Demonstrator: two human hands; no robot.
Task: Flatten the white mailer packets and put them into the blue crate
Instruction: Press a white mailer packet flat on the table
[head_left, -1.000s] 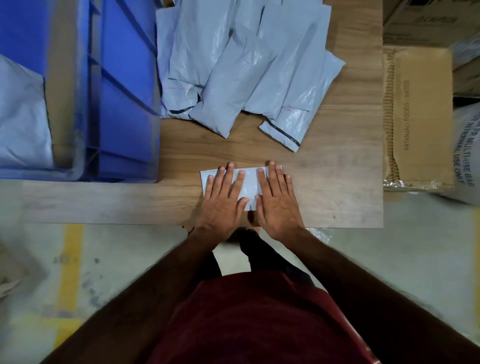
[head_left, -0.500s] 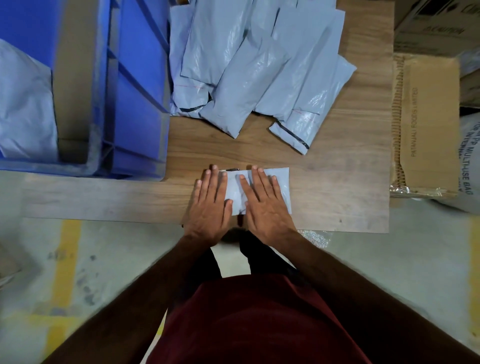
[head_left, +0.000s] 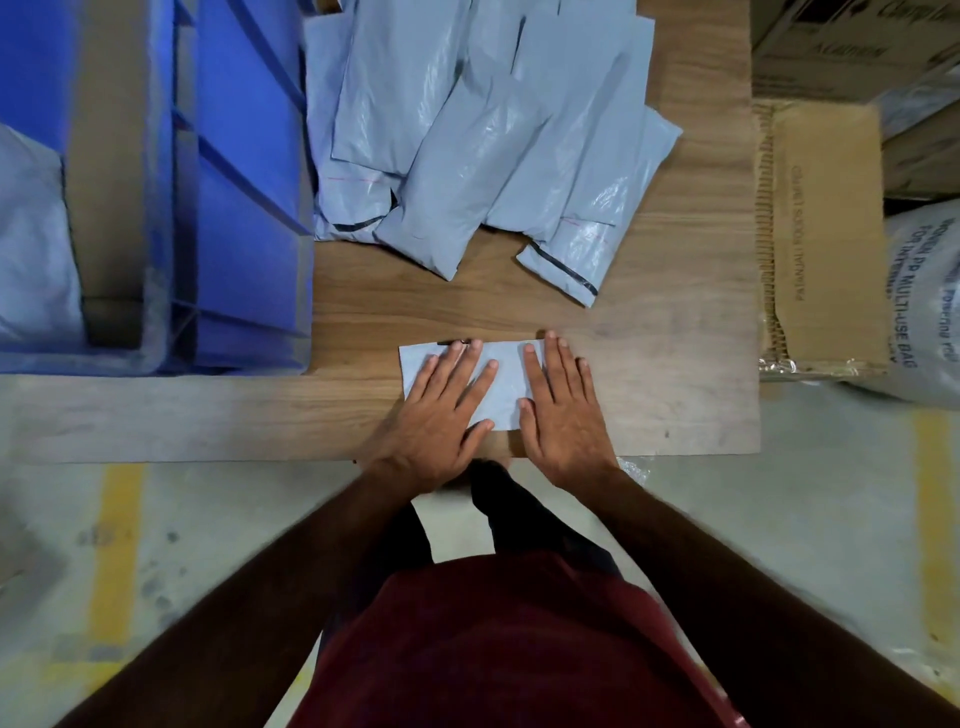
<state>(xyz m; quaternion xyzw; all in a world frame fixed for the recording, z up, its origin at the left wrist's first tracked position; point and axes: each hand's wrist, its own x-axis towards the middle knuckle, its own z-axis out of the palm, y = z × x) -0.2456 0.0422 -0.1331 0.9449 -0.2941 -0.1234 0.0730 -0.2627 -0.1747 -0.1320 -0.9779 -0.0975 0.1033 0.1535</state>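
Note:
A small white mailer packet (head_left: 506, 376) lies flat near the front edge of the wooden table (head_left: 675, 364). My left hand (head_left: 441, 415) presses its left half with straight fingers. My right hand (head_left: 563, 410) lies flat over its right end, fingers straight. Further back a heap of several white mailer packets (head_left: 483, 145) overlaps on the table. The blue crate (head_left: 244, 208) stands at the left and holds a white packet (head_left: 31, 249) beside a cardboard divider (head_left: 111, 171).
Cardboard boxes (head_left: 826, 234) and a printed white sack (head_left: 924, 312) stand to the right of the table. Below the table's front edge is a concrete floor with yellow lines (head_left: 117, 551).
Both hands have slid rightward across the small packet: the left hand is back on its left half, and the right hand has reached its right end. The packet stays in place.

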